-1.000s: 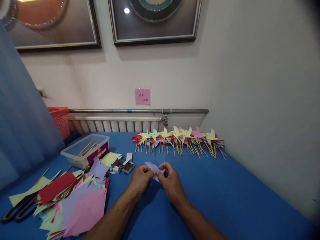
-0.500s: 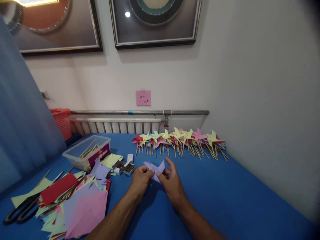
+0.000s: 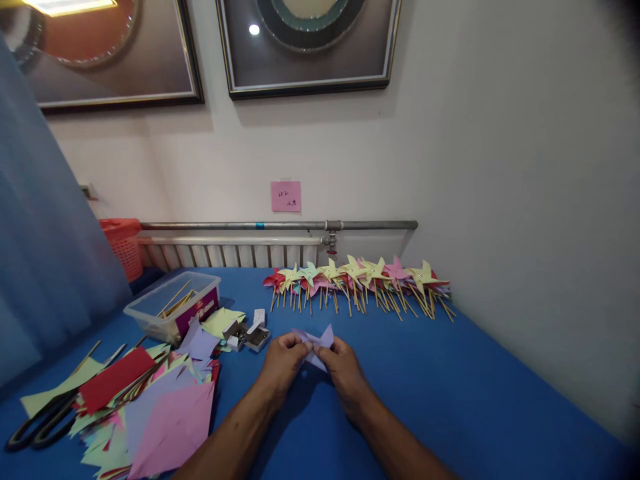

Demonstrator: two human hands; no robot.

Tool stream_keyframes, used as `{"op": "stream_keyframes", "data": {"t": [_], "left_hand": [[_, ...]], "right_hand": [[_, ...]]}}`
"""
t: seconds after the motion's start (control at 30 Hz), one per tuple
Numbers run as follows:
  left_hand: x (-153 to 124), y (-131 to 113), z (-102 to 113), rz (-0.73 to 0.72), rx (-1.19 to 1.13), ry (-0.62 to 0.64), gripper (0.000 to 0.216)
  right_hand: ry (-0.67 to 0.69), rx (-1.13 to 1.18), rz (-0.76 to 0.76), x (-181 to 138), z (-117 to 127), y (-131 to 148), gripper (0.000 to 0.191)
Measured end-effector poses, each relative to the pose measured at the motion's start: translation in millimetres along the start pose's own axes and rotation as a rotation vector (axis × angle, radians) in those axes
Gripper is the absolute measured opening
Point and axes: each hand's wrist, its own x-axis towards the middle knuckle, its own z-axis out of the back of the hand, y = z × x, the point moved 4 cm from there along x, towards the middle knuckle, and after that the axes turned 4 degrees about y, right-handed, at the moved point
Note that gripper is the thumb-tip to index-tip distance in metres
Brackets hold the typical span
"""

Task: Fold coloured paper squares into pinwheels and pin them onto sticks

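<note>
A lavender paper pinwheel [image 3: 320,338] with folded points is held above the blue tabletop, pinched from both sides. My left hand [image 3: 286,360] grips its left part, thumb on top near the centre. My right hand [image 3: 345,370] pinches the right part, its thumb close to the left one. The fingers hide much of the paper's middle. Left of my hands lie small open white boxes [image 3: 257,337] with small metal bits inside. Behind my hands, finished pinwheels [image 3: 353,270] on wooden sticks lie in a long row.
At left, cut paper sheets [image 3: 173,427] are piled beside black-handled scissors [image 3: 43,427]. A clear plastic tub [image 3: 150,325] holds wooden sticks. A red basket [image 3: 125,247] stands by the blue curtain [image 3: 50,220]. A radiator [image 3: 230,253] and pipe run along the wall.
My right fingers, raised before, have curled in around the paper. My thumbs have come closer together at the pinwheel's middle, and its right point stands more upright.
</note>
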Motion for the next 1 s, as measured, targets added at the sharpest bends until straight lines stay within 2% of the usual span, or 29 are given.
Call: {"op": "stream_keyframes", "data": {"t": [0.17, 0.37, 0.47, 0.6, 0.7, 0.87, 0.93, 1.0], "left_hand": [[-1.1, 1.0, 3.2, 0.045, -0.102, 0.019, 0.037], [-1.9, -0.6, 1.0, 0.060, 0.090, -0.006, 0.036], [-0.4, 0.3, -0.7, 0.065, 0.116, -0.009, 0.038], [2.3, 0.8, 1.5, 0.001, 0.170, -0.049, 0.033], [0.0, -1.4, 2.8, -0.078, 0.379, -0.073, 0.022], [-11.1, -18.9, 3.9, -0.236, 1.059, -0.059, 0.015], [-13.2, -29.8, 12.5, -0.225, 1.276, -0.127, 0.018], [-13.4, -40.2, 24.9, -0.187, 1.384, -0.240, 0.023]], "right_hand": [[-0.019, 0.005, -0.012, 0.7, 3.4, -0.5, 0.026], [-0.044, -0.054, -0.019, -1.0, 6.3, 3.2, 0.033], [-0.039, -0.074, -0.016, -1.2, 8.7, 6.2, 0.037], [-0.042, -0.089, -0.019, 1.9, 15.0, 8.2, 0.038], [-0.078, -0.103, -0.028, 5.8, 22.5, 7.6, 0.035], [-0.128, -0.040, -0.015, 10.6, 33.0, 4.6, 0.035], [-0.121, -0.024, -0.014, 10.9, 34.2, 3.2, 0.037], [-0.128, -0.016, -0.016, 10.6, 34.5, 2.5, 0.038]]}}
